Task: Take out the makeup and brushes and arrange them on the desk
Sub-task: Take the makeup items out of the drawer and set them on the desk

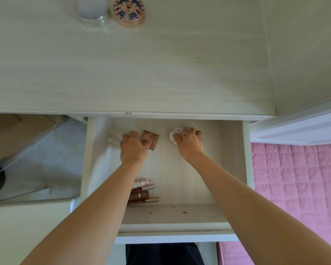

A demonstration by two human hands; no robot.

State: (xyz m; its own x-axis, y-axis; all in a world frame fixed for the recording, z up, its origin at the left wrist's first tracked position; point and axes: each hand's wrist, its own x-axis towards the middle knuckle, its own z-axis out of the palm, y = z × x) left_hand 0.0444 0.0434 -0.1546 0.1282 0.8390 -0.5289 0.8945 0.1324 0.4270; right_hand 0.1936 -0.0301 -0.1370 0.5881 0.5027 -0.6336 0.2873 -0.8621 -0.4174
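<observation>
Open drawer (233, 159), left hand (133, 148) gripping brown compact (150, 139), right hand (189, 144) gripping round compact (175, 134)

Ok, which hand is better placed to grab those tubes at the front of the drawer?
Left, probably: the tubes lie beside the left forearm, while the right hand holds the round compact.
</observation>
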